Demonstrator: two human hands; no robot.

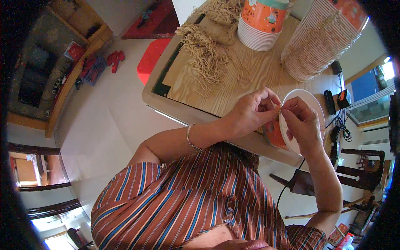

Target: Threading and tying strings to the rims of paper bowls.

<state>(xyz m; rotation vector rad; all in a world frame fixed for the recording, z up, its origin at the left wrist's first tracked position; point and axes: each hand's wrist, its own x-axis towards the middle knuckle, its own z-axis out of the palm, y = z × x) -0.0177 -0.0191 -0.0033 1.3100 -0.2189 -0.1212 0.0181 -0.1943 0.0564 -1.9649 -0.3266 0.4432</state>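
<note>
My left hand [259, 109] and my right hand [303, 125] meet at the table's near edge, thumbs and fingertips pinched together. Whatever is between the fingertips is too small to make out; a hint of tan shows there. Directly under the hands is a paper bucket [315, 98], white inside and orange outside, tilted with its mouth toward me. My right hand covers part of its opening. Farther left on the table lies a loose heap of tan twine strands [204, 54], with a few strands trailing toward my left hand.
A stack of orange printed paper buckets [261, 25] stands at the back. To its right leans a taller stack [310, 50] with twine draped over it. Black cables and adapters [336, 100] line the table's right edge. A red stool [152, 60] is beyond the left edge.
</note>
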